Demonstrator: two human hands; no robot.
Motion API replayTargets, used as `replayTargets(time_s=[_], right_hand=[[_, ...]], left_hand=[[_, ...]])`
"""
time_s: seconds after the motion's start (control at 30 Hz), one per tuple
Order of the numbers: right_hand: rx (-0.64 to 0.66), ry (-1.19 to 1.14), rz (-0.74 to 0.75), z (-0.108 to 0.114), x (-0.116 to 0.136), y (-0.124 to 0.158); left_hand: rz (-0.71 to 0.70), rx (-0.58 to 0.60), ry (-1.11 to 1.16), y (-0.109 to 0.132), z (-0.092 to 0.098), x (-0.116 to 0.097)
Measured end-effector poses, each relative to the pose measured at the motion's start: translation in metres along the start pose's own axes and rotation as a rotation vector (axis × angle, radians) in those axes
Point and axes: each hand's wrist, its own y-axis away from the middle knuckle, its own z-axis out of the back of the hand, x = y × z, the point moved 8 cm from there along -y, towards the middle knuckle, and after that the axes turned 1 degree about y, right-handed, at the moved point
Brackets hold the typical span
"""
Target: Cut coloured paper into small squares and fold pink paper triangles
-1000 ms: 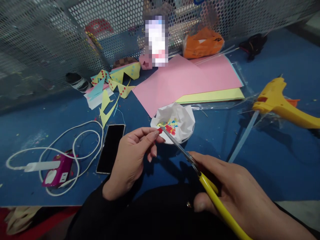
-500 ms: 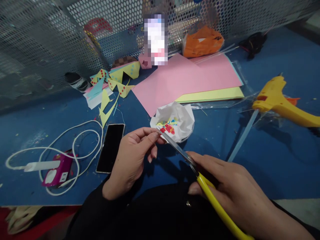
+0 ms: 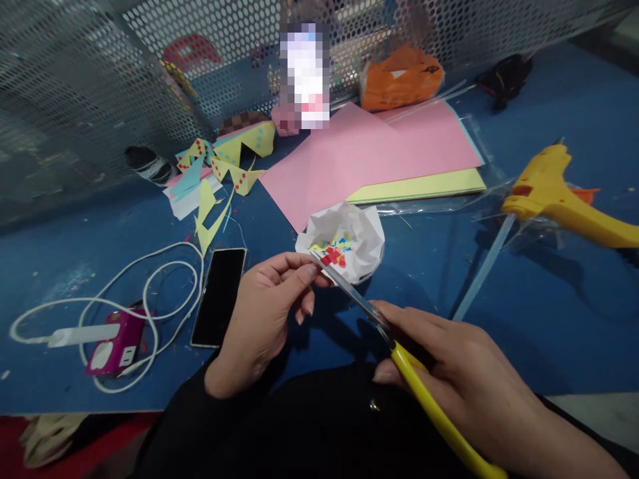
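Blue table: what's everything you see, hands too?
Scissors: one, yellow-handled, front
Scraps: many, multicoloured, centre
Crumpled paper: one, white, centre
Sheets: several, mostly pink, back
Cutouts: several, mostly yellow, left
Phone: one, black, left
Adapter: one, purple, left
Cable: one, white, left
Glue gun: one, yellow, right
Packet: one, orange, back
Screen: one, pixelated, back
Bundle: one, black, back right
Mesh barrier: one, grey, back
Table: one, blue, underneath
Left hand: one, centre
Right hand: one, right

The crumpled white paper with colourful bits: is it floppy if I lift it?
The crumpled white paper looks thin and creased, so it's probably light and floppy. The tiny red, yellow and blue scraps inside look loose, so they might spill if tipped.
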Motion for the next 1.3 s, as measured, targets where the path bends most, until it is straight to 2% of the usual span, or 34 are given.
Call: replayTargets(time_s=[0.63, 1.03, 1.3], right_hand=[[-0.004, -0.032, -0.021, 0.0022, 0.0005, -0.0015], [-0.058, 0.019, -0.017, 0.0057, 0.0013, -0.0029], [-0.002, -0.013, -0.071, 0.0000, -0.0052, -0.0027]], left_hand=[[0.016, -0.008, 0.024, -0.0003, -0.0032, 0.0019], [0.027, 0.001, 0.052, -0.0003, -0.0029, 0.0034], [0.025, 0.005, 0.019, -0.0032, -0.0052, 0.0060]])
